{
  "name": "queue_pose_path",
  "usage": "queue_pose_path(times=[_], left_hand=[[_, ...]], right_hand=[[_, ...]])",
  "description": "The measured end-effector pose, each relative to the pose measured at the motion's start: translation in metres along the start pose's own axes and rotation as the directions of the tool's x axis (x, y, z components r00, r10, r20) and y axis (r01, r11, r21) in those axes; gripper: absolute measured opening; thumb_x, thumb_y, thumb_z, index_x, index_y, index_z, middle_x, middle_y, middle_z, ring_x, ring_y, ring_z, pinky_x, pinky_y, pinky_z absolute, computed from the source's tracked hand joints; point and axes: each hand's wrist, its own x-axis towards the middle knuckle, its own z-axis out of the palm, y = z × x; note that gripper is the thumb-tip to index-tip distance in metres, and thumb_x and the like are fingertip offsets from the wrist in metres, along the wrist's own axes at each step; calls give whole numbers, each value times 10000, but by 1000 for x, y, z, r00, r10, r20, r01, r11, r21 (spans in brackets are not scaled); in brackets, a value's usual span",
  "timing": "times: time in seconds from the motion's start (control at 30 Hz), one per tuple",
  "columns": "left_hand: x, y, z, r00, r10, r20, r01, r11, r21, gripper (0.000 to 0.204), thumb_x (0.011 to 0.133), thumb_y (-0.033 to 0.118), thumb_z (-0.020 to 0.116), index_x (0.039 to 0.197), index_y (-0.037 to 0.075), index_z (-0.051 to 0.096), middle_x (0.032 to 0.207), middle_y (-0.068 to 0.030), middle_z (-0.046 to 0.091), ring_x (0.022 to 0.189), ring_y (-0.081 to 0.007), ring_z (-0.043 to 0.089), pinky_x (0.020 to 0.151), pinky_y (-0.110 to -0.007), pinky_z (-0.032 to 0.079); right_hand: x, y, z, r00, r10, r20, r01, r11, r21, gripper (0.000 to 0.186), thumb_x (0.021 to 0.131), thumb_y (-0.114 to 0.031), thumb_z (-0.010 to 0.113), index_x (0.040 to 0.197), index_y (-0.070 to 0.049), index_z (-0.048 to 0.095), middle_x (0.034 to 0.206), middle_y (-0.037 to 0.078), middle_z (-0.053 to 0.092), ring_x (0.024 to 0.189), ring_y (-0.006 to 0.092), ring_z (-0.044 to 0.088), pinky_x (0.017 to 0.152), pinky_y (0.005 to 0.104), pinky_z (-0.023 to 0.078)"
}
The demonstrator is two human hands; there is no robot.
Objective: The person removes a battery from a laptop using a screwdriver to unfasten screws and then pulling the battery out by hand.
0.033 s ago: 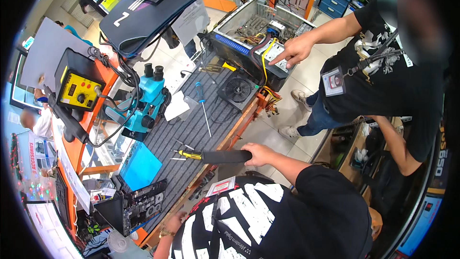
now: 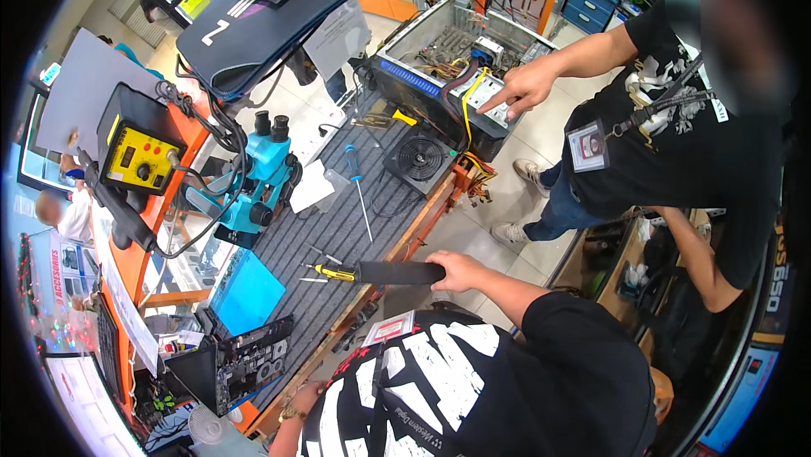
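My right hand (image 2: 456,272) is closed on the end of a long black bar-shaped piece (image 2: 399,273), whose exact kind I cannot make out. Just beyond its far end lie a yellow-and-black screwdriver (image 2: 335,273) and thin metal tools on the ridged grey mat (image 2: 317,225). My left hand (image 2: 306,398) is low beside my body at the bench's near edge; its fingers are mostly hidden. An opened laptop (image 2: 253,366) with bare circuit boards is nearest to it. A blue-handled screwdriver (image 2: 356,178) lies farther along the mat, by a black power supply with a fan (image 2: 417,159).
An open computer case (image 2: 460,60) stands at the bench's far end. A co-worker's hand (image 2: 528,89) points at the yellow cable (image 2: 470,111) there. A teal microscope (image 2: 260,174), a yellow-fronted soldering station (image 2: 139,157) and a blue sheet (image 2: 247,292) stand or lie on the left.
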Motion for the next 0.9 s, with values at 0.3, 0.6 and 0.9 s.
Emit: queue_pose_path(times=[0.3,0.6,0.9], left_hand=[[35,-67,45,920,-135,-369,24,956,-291,465,974,381,837,1291,42,807,1146,-177,844,1079,-290,816,978,-408,621],[30,-67,105,988,-142,-54,55,664,-746,372,1021,250,825,1289,-5,785,1107,-113,827,991,-197,773,899,-344,611],[24,-76,104,983,-180,-25,97,636,-765,361,1036,229,803,1305,-9,772,1104,-111,823,978,-195,770,889,-344,611]], right_hand=[[14,-9,-75,911,200,-361,-30,904,426,698,831,-340,1002,1355,-28,663,1006,22,708,905,151,657,864,349,581],[2,22,-66,975,186,-123,-171,978,121,737,780,-340,1001,1362,-31,670,1256,222,759,1144,412,746,991,483,600],[-73,106,27,865,481,143,-455,871,-184,821,722,-467,994,1364,-37,716,1274,245,786,1212,423,752,1051,488,591]])
